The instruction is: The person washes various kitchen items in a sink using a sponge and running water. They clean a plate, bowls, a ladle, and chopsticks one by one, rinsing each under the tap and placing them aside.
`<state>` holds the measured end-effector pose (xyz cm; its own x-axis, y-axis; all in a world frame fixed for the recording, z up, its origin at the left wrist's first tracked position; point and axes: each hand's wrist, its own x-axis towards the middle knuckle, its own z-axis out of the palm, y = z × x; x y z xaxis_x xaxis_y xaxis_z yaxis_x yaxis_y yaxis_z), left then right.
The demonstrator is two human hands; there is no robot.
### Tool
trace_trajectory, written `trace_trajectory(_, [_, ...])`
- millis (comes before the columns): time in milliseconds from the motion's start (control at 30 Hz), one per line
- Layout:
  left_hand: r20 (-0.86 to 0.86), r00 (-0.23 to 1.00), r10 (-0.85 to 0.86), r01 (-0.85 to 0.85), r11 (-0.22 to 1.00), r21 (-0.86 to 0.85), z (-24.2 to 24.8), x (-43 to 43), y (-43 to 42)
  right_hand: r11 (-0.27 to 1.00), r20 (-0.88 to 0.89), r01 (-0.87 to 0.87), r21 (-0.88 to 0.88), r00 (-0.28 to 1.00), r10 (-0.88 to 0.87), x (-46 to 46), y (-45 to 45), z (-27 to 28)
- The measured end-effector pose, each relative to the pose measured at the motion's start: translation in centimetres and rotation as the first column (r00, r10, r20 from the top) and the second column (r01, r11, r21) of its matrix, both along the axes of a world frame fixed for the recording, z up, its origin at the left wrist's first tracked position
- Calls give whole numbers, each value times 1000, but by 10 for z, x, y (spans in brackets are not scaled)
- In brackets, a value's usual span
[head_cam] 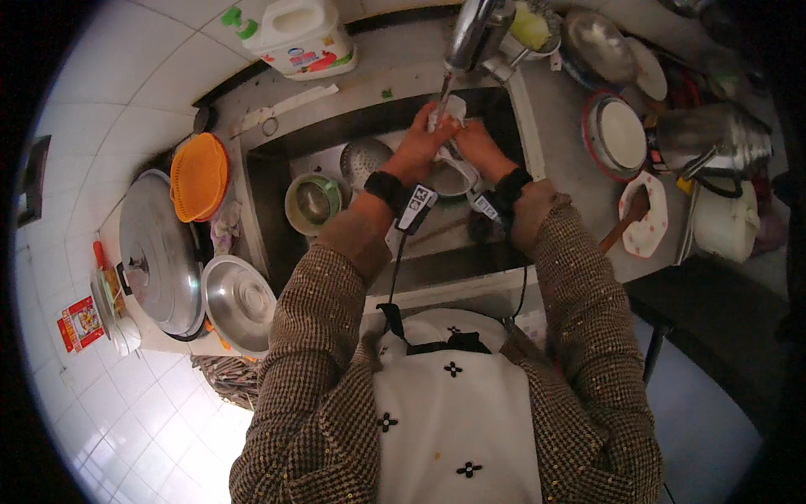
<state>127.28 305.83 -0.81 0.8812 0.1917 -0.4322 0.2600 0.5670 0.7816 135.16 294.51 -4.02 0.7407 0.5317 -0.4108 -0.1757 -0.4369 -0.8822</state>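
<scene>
Both hands are together beneath the chrome faucet [469, 38], over the sink [277, 252]. My left hand [420, 142] is closed on a wet white cloth [454, 111], with water running down onto it. My right hand [480, 146] grips the cloth's right side; its fingertips are partly hidden. Part of a pale-rimmed bowl [450, 179] shows below the hands. In the sink's left part are a green cup [327, 189] inside a round bowl [295, 211] and a perforated metal strainer [362, 160].
A white jug [302, 38] stands behind the sink. To the left are orange baskets [200, 176], a large metal lid [160, 252] and a steel basin [238, 302]. On the right counter are stacked bowls [620, 135], an octagonal plate [648, 220] and a steel pot [711, 135].
</scene>
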Motion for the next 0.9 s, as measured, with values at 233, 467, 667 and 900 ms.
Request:
trace_trajectory(233, [36, 990, 137, -137, 855, 501, -12, 12, 8, 996, 10, 50, 79, 999, -51, -10, 18, 4])
trace_trajectory(467, [-2, 1000, 6, -3, 684, 729, -35, 4, 34, 888, 382, -459, -22, 817, 432, -15, 8, 40])
trace_trajectory(667, [-107, 994, 19, 8, 970, 243, -13, -27, 48, 943, 229, -319, 93, 929, 291, -8, -18, 27])
trace_trajectory(900, [190, 952, -242, 245, 970, 10, 24, -44, 43, 954, 530, -217, -205, 795, 295, 5, -34, 27])
